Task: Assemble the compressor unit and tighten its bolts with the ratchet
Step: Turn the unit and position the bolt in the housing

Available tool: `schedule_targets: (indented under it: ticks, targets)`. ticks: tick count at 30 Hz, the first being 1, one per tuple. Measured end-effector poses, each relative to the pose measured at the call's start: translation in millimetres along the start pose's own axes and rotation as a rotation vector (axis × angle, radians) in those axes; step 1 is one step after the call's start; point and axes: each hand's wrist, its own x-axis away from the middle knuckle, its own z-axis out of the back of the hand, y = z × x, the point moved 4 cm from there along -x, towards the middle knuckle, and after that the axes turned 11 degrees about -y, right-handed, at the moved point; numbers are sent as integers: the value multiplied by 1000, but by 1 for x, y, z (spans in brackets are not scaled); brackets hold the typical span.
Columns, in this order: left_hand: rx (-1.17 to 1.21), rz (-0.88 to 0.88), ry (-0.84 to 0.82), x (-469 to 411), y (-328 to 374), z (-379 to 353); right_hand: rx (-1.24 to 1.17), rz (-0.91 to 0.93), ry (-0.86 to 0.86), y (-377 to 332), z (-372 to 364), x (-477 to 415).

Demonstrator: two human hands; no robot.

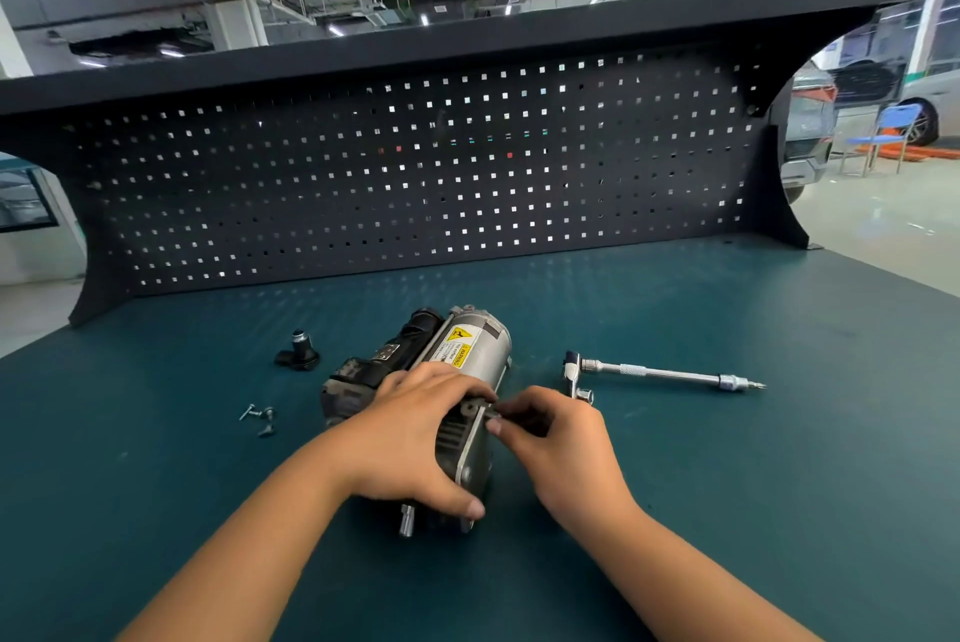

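Observation:
The compressor unit (pixel 467 355), a silver cylinder with a yellow warning label and dark metal housing, lies on the teal bench mat near the middle. My left hand (pixel 410 438) grips its near housing from above, thumb curled under the front edge. My right hand (pixel 561 438) pinches a small dark part (pixel 485 410) against the housing's upper right corner; my fingers hide most of it. The ratchet (pixel 660 373), silver with a long extension and bit tip, lies on the mat right of the compressor. Three loose bolts (pixel 260 419) lie to the left.
A small black fitting (pixel 298 355) sits on the mat left of the compressor. A dark pegboard back panel (pixel 415 173) with a shelf above closes the far side of the bench. Beyond the right edge stand a blue chair (pixel 883 134) and a parked car.

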Motion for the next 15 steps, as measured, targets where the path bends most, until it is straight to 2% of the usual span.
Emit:
schedule_targets:
  ticks: [5,15]
  targets:
    - [14,-66,90,2,3,0,67,74,75,-3,0,2]
    - [6,-110,155,5,1,-2,22,64,58,0,0,3]
